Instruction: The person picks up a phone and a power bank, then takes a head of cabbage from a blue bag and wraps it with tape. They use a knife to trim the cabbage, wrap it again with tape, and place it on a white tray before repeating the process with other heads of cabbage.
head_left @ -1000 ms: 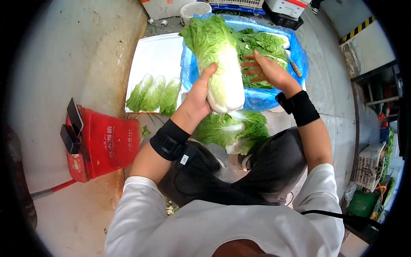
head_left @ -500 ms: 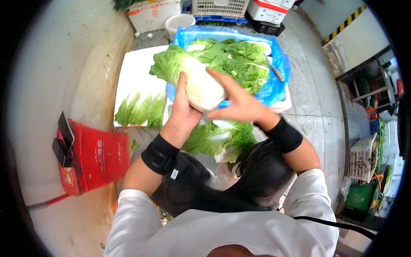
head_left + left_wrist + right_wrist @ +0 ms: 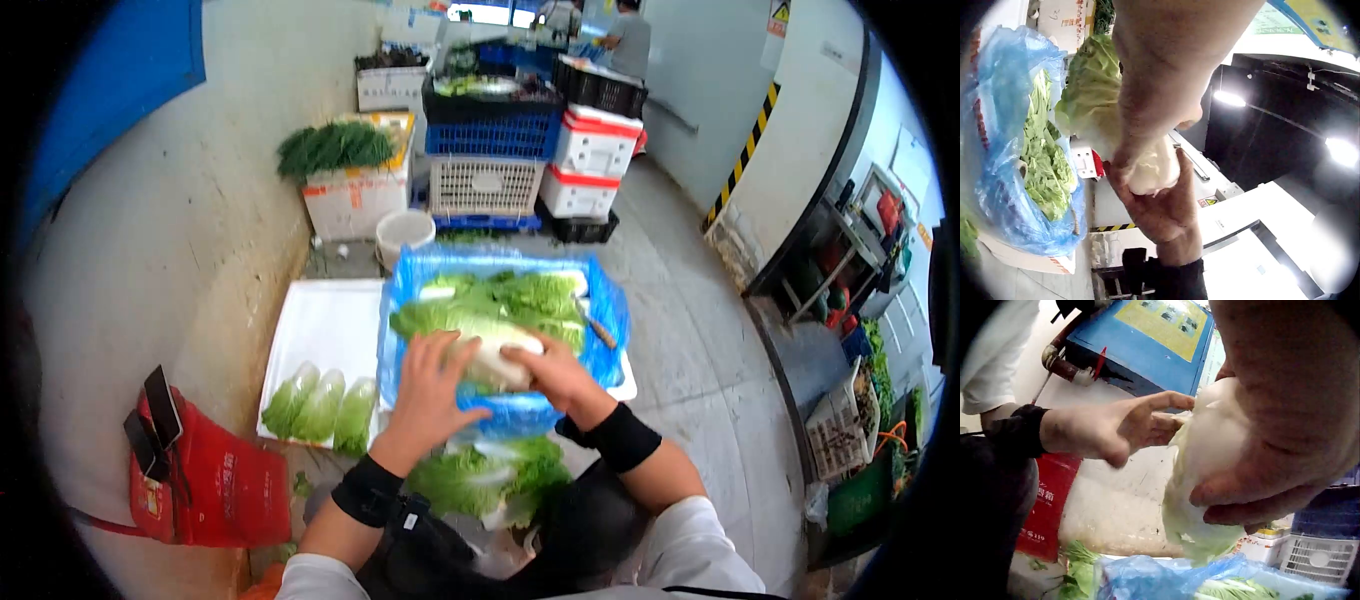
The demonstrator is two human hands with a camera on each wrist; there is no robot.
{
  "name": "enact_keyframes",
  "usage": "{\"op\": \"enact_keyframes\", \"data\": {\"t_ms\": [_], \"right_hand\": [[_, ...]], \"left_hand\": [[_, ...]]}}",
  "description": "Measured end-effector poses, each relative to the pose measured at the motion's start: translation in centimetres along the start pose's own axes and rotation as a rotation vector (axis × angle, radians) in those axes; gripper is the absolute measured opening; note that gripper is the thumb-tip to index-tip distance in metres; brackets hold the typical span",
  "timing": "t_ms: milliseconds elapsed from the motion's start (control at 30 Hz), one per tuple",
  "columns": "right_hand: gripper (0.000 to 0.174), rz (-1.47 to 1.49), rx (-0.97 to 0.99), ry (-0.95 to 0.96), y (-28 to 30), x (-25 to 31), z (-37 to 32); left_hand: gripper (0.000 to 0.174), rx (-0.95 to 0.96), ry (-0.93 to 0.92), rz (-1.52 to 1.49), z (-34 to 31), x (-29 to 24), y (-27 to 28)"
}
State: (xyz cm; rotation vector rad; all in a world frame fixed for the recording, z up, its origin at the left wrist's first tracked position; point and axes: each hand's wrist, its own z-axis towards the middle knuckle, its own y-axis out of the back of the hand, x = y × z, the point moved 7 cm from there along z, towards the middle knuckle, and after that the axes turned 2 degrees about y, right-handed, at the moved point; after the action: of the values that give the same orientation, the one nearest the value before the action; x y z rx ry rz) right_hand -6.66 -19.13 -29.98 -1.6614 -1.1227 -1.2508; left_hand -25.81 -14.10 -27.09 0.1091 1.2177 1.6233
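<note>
A napa cabbage (image 3: 490, 352) is held over a crate lined with blue plastic (image 3: 405, 290), its leafy end to the left and its white base to the right. My right hand (image 3: 555, 375) grips the base, with fingers and thumb curled round it in the right wrist view. The left hand (image 3: 1129, 425) has its fingers spread and fairly straight, fingertips at the cabbage's side, thumb held away. More cabbages and loose leaves (image 3: 545, 295) fill the crate. A wooden-handled tool (image 3: 602, 333) lies at the crate's right side.
Three trimmed cabbages (image 3: 318, 402) lie on a white board (image 3: 325, 320) to the left. Loose outer leaves (image 3: 490, 480) are heaped between the knees. A red box (image 3: 215, 490) stands by the left wall. Behind are a white bucket (image 3: 405, 230) and stacked crates (image 3: 485, 185).
The head view has tilted up, showing more of the room. The cabbage has turned from upright to lying sideways. My right hand has come onto its base, and the left hand's grip has loosened.
</note>
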Motion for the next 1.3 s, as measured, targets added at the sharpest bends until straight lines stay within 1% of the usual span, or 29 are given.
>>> {"op": "enact_keyframes", "data": {"t_ms": [67, 100, 133, 167, 200, 233, 267, 333, 367, 400, 433, 467, 500, 533, 567, 600, 667, 733, 800, 867, 933, 967, 1033, 1067, 1133, 1167, 1233, 1267, 1300], "right_hand": [[0.063, -0.091, 0.121, 0.103, -0.4, -1.3, 0.7], [0.061, -0.069, 0.141, 0.037, -1.2, -0.5, -0.4], [0.059, -0.046, 0.163, -0.035, -1.9, 0.2, -1.7], [0.060, -0.051, 0.217, 0.017, -1.8, 0.2, -1.4], [0.060, -0.052, 0.223, 0.034, -1.4, 0.4, -1.1], [0.062, -0.050, 0.287, 0.031, -1.3, 0.5, -1.0], [0.065, -0.046, 0.348, 0.018, -1.0, 0.5, -1.1], [0.074, -0.098, 0.493, -0.064, 0.1, 0.2, -0.3], [0.073, -0.130, 0.499, -0.123, 1.6, 0.0, 0.8], [0.073, -0.157, 0.506, -0.188, 3.4, -0.4, 2.3], [0.072, -0.195, 0.405, -0.157, 6.1, -1.2, 5.1], [0.071, -0.228, 0.302, -0.139, 9.1, -2.8, 8.1], [0.066, -0.471, 0.160, 0.027, 13.2, -3.5, 10.9], [0.065, -1.037, 0.085, 0.477, 16.9, -4.3, 14.2], [0.059, -1.150, -0.300, 0.312, 20.2, -5.9, 16.4], [0.049, -1.228, -0.370, 0.188, 21.4, -6.0, 15.9], [0.037, -1.462, -0.521, 0.441, 24.0, -7.6, 17.0], [0.038, -1.459, -0.523, 0.433, 25.3, -9.4, 18.0], [0.039, -1.450, -0.531, 0.463, 25.3, -9.8, 18.8], [0.026, -1.393, -0.557, 0.012, 27.1, -12.2, 19.3], [0.026, -1.361, -0.612, -0.053, 27.5, -12.8, 18.8], [0.026, -1.359, -0.609, -0.041, 27.2, -13.3, 18.6], [0.030, -1.370, -0.855, 0.071, 27.4, -12.6, 17.4], [0.030, -1.373, -0.850, 0.075, 28.0, -12.7, 18.0], [0.033, -1.452, -0.776, 0.175, 29.9, -13.2, 19.1], [0.037, -1.494, -0.640, 0.187, 30.3, -12.7, 19.4], [0.032, -1.309, -0.723, 0.354, 29.7, -10.0, 17.3], [0.031, -1.218, -0.665, 0.345, 29.6, -8.9, 17.0], [0.028, -1.166, -0.627, 0.478, 27.1, -6.3, 14.6]], "left_hand": [[0.090, -0.010, -0.214, 0.207, 0.3, -2.3, -0.2], [0.089, -0.066, -0.294, 0.160, 0.4, -2.1, -0.5], [0.089, -0.086, -0.295, 0.167, 0.1, -1.8, -0.9], [0.091, -0.094, -0.306, 0.112, 0.0, -1.9, -0.8], [0.093, -0.097, -0.322, 0.058, 0.1, -1.8, -0.6], [0.094, -0.127, -0.347, 0.029, 0.4, -1.9, -0.5], [0.094, -0.128, -0.349, 0.031, 0.4, -1.9, -0.6], [0.094, -0.092, -0.231, -0.082, 0.3, -1.3, -1.1], [0.094, -0.075, -0.227, -0.080, 0.2, -1.5, -1.3], [0.095, -0.067, -0.111, -0.162, 0.3, -1.1, -1.6], [0.095, -0.051, 0.015, -0.242, 0.1, -0.5, -2.1], [0.095, -0.007, 0.037, -0.241, -0.1, -0.5, -2.7], [0.095, -0.013, 0.073, -0.390, 0.0, -0.4, -2.9], [0.096, -0.017, 0.123, -0.538, -0.1, -0.1, -3.4], [0.095, 0.046, 0.178, -0.607, -0.3, 0.4, -4.5], [0.094, 0.099, 0.232, -0.678, -0.5, 0.8, -5.5], [0.092, 0.137, 0.239, -0.718, -0.6, 0.9, -6.7], [0.091, 0.199, 0.338, -0.920, -0.6, 1.0, -7.9], [0.091, 0.225, 0.382, -0.903, -0.7, 1.2, -8.6], [0.090, 0.264, 0.321, -0.824, -0.7, 1.3, -9.3], [0.091, 0.272, 0.324, -0.792, -0.6, 1.4, -9.2], [0.091, 0.299, 0.328, -0.803, -0.6, 1.4, -9.5], [0.093, 0.345, 0.348, -0.830, -0.4, 1.1, -9.5], [0.093, 0.340, 0.352, -0.831, -0.3, 1.3, -9.5], [0.094, 0.311, 0.297, -0.822, -0.3, 1.2, -9.6], [0.094, 0.317, 0.312, -0.833, -0.2, 1.4, -9.7], [0.095, 0.277, 0.290, -0.752, -0.3, 1.9, -9.5], [0.095, 0.287, 0.322, -0.770, -0.5, 2.2, -9.5], [0.096, 0.279, 0.295, -0.798, -0.3, 2.0, -9.2]]}}
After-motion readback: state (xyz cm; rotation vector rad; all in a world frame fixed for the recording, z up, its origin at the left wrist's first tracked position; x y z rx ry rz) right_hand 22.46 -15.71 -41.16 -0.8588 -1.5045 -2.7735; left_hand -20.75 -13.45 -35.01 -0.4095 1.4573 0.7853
